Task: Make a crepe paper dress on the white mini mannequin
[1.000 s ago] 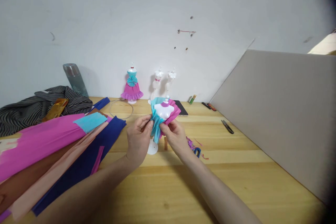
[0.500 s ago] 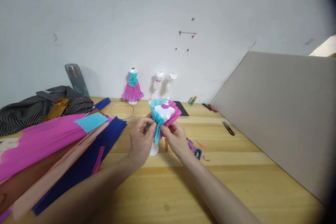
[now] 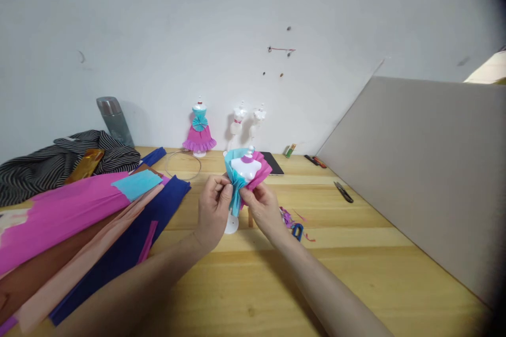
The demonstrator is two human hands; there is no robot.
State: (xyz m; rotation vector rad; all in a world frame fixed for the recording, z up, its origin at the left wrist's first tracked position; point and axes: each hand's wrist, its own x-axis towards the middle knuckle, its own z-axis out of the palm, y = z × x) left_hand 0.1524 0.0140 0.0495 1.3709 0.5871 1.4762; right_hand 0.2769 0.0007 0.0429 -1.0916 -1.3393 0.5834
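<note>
The left hand pinched the gathered turquoise paper between thumb and fingers. The right hand gripped the area where this met the pink paper. The white mannequin was located between both hands, over the tabletop; a dressed mannequin stood beyond, near the wall.

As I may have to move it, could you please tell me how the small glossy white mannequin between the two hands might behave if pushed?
The mannequin could tip, being taller than its flat round white base is wide. Its glossy surface may be slippery, while the thin, gathered turquoise paper would probably crumple.
</note>
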